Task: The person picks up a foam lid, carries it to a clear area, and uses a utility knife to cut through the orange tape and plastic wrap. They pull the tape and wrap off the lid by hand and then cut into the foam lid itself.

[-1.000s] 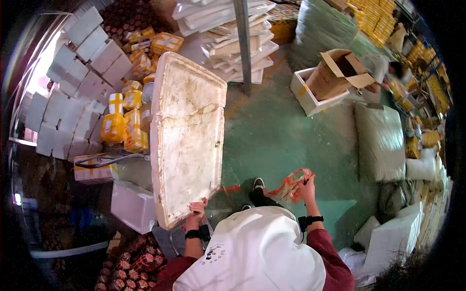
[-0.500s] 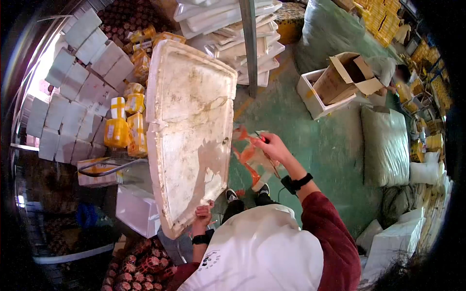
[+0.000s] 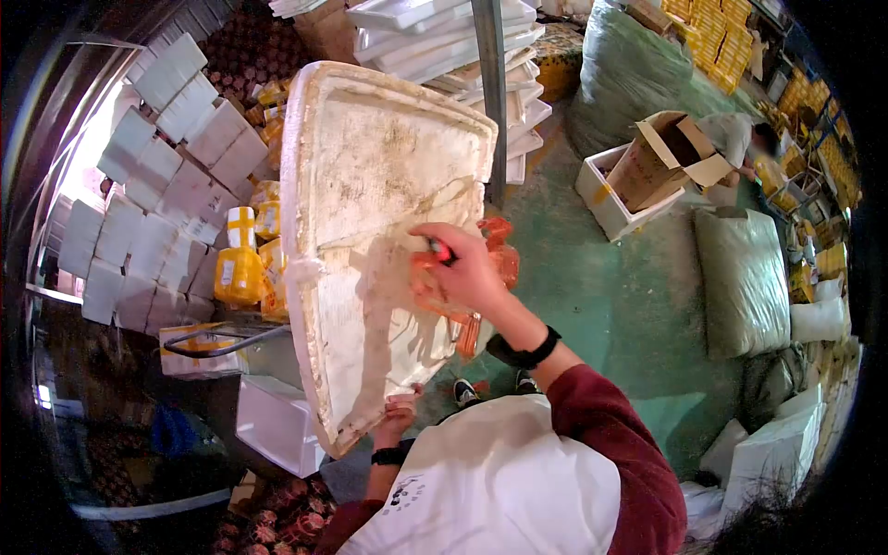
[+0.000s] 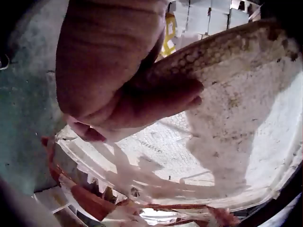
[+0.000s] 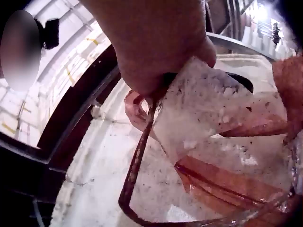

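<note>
My left hand (image 3: 398, 416) grips the near corner of a big, stained white foam lid (image 3: 370, 185), tilted up in front of me. In the left wrist view, the thumb (image 4: 161, 101) lies over the lid's rim. My right hand (image 3: 467, 273) is over the lid's face, holding a small red-and-black tool (image 3: 443, 251) whose kind I cannot tell. Crumpled orange-red tape (image 3: 502, 254) hangs about the right hand. In the right wrist view, tape (image 5: 227, 184) trails below it, with a whitish, crumb-covered piece (image 5: 203, 113) against the hand.
Stacked foam lids (image 3: 416, 37) stand behind a metal post (image 3: 490, 92). White boxes (image 3: 171, 199) and yellow-taped parcels (image 3: 239, 276) are piled at left. A carton (image 3: 652, 171) sits in a foam box (image 3: 592, 190) at right, near another person (image 3: 731, 134) and a plastic-wrapped bale (image 3: 743, 282).
My right hand has swung up and left from low at the right, bringing the tool and tape over the lid's face. The left hand keeps its grip while the lid turns more toward me.
</note>
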### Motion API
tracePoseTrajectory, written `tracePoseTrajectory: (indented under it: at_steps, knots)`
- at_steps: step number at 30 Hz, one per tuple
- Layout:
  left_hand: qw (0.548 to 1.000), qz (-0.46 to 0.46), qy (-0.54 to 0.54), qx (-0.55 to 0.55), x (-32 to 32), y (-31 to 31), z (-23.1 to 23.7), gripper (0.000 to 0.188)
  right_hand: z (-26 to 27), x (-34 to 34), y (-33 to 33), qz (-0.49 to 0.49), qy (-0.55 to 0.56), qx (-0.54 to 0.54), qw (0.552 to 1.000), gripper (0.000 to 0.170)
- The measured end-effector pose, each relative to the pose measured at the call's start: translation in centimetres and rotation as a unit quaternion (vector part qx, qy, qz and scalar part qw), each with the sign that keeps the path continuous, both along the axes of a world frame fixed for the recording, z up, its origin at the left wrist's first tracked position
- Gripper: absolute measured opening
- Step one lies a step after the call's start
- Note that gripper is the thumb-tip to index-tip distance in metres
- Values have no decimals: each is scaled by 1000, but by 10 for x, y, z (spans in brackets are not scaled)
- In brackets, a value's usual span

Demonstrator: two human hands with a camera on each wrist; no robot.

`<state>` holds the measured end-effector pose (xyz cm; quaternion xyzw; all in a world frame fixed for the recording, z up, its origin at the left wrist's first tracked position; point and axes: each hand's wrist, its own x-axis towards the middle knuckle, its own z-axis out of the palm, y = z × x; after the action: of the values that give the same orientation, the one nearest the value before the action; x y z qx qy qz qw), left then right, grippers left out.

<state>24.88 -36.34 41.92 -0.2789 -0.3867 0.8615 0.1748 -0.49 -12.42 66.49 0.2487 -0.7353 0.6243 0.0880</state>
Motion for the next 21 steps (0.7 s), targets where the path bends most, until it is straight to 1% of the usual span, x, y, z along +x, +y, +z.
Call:
tracePoseTrajectory:
  at_steps: [2,5,6,9,10,13,14,15,16,18,19,20,21]
  knots:
    - [1000,-17,11,-1,-5,1,5,46,16,4,-25,-52,51,22,997,47]
    - [999,-37,35,18,-9,1,3,41,20,12,-51,-85,71,12,994,49]
    - [998,-44,42,35,-9,4,5,40,19,15,-57,-95,69,31,993,46]
    - [996,-50,58,49,-2,4,0,37,9,13,-73,-121,121,-36,985,42]
    - [995,-52,63,49,-1,2,-8,36,11,10,-74,-108,98,-47,988,38]
    - [994,-61,78,53,-6,3,-18,33,27,1,-65,-103,60,28,992,37]
    - [997,-48,57,17,-4,0,-20,32,27,-3,-65,-72,55,40,995,35]
    - [999,-35,34,-19,0,3,-6,32,29,-5,-63,-64,54,38,996,34]
    - [993,-59,17,-96,-1,2,12,33,34,-5,-64,-57,53,39,996,34]
    - [964,-113,3,-239,1,-5,46,37,35,-8,-68,-54,61,50,995,33]
    - [942,-123,22,-313,2,-17,66,40,31,-12,-69,-55,72,61,994,33]
    - [904,-136,48,-401,4,-30,82,43,29,-13,-68,-54,82,74,992,33]
    - [857,-147,68,-490,5,-47,100,46,32,-15,-68,-48,65,99,992,32]
